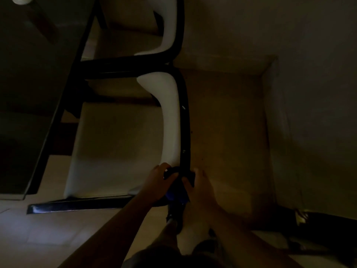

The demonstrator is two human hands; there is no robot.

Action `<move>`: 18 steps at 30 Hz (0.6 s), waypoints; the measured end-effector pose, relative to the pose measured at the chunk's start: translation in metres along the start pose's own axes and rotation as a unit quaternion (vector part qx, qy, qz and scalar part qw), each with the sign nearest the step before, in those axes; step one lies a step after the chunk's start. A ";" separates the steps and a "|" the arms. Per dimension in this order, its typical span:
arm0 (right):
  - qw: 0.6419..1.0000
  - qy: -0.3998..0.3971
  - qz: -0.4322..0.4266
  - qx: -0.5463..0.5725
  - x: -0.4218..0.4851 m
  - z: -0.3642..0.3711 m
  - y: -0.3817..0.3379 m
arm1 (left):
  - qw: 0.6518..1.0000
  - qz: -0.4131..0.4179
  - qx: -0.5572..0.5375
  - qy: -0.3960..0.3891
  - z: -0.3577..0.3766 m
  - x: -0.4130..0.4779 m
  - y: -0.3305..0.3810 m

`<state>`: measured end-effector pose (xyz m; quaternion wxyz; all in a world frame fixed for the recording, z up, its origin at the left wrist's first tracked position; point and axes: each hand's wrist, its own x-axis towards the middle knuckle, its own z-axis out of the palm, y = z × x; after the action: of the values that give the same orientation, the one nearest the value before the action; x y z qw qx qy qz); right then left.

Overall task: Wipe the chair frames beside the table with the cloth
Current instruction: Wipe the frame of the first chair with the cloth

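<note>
The scene is dim. A near chair with a white seat (116,144) and a white backrest has a curved black frame (185,120) running down its back. At the frame's lower corner a blue cloth (177,196) is wrapped around the black bar. My left hand (158,180) grips the frame corner and the cloth from the seat side. My right hand (201,190) holds the cloth against the frame from the floor side. A second chair (170,31) of the same kind stands beyond it.
A dark glass table (34,93) with a black edge fills the left side. Both chairs are pushed up to it. Brownish floor (228,132) lies right of the chairs, bounded by a wall. A dark object (309,219) lies on the floor at lower right.
</note>
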<state>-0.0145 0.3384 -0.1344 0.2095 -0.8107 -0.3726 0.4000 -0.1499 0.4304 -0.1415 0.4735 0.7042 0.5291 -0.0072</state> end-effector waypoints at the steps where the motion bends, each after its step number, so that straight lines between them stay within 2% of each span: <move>1: 1.000 -0.005 0.003 -0.003 0.001 0.002 0.001 | 1.000 -0.005 0.001 -0.002 0.002 0.001 -0.003; 9: 0.998 0.007 0.048 -0.027 0.018 0.004 0.005 | 0.999 -0.009 0.043 0.013 0.014 0.016 0.003; 14: 0.997 0.022 0.052 -0.045 0.038 0.000 -0.011 | 0.999 0.020 0.035 0.036 0.013 0.035 0.015; 18: 0.996 0.014 0.033 -0.078 0.055 -0.006 -0.022 | 0.999 0.001 0.035 0.038 0.005 0.056 0.021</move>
<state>0.0031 0.3948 -0.1439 0.1372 -0.8421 -0.3724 0.3651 -0.1069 0.4691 -0.1589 0.4282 0.7206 0.5454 0.0017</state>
